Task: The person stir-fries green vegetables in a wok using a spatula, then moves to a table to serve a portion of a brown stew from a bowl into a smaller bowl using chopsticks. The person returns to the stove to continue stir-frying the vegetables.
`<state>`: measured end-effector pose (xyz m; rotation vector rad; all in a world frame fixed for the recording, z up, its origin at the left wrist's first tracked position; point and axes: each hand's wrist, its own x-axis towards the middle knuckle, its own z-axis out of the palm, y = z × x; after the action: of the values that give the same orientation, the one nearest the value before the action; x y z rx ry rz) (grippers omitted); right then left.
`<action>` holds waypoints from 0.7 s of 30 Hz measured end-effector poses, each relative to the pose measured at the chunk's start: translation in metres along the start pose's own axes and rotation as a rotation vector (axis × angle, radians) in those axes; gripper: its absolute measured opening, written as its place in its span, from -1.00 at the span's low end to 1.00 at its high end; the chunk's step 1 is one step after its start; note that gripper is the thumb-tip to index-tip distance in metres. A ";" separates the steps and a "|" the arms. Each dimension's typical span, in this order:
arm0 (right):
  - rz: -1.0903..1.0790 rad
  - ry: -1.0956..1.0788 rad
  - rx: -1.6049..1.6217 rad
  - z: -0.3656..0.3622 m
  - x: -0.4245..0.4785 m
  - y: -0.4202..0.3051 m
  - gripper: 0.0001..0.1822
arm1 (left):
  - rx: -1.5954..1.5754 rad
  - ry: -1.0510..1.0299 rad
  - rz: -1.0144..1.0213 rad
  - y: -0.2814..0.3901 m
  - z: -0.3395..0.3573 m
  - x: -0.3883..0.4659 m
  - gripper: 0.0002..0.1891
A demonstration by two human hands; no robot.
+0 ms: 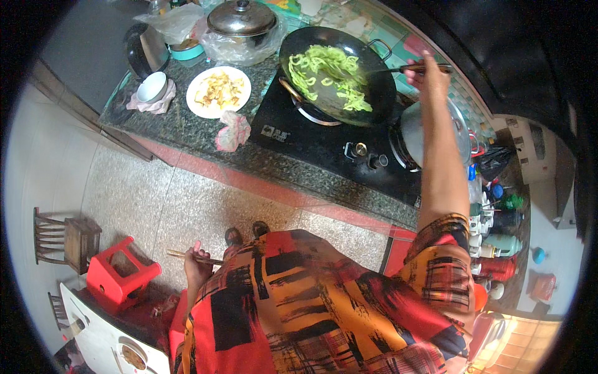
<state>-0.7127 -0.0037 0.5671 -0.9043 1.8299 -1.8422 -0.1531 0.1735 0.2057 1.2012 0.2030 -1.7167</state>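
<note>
A black wok stands on the gas hob, with sliced green vegetables spread inside it. My right hand is closed around the dark handle of a spatula, whose far end reaches into the wok among the vegetables. Low at my left side, away from the counter, my left hand holds a pair of wooden chopsticks. Left of the hob, a white plate bears yellowish cooked food, perhaps egg. A crumpled cloth lies beside the plate, near the hob's edge.
A lidded steel pot stands in plastic behind the plate. A small bowl rests on a cloth at the left. Under my right forearm is a large metal pot. Bottles and cups line the right counter. A red stool stands on the floor.
</note>
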 end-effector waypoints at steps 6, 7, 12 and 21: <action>-0.092 -0.067 -0.599 -0.028 -0.002 -0.042 -0.63 | -0.012 0.043 0.050 0.000 -0.015 0.007 -0.88; -0.124 -0.073 -0.654 -0.025 -0.004 -0.035 -0.62 | -0.018 0.062 0.037 0.001 -0.015 0.009 -0.89; -0.077 -0.150 -0.220 0.013 -0.017 0.035 -0.77 | -0.018 0.016 0.028 0.007 -0.015 0.011 -0.87; -0.735 -0.268 -0.604 0.045 -0.014 0.057 -0.92 | -0.037 0.063 0.043 0.006 -0.032 0.000 -0.79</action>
<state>-0.6821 -0.0311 0.5057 -2.1550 2.0607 -1.3701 -0.1281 0.1898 0.1918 1.2256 0.2440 -1.6323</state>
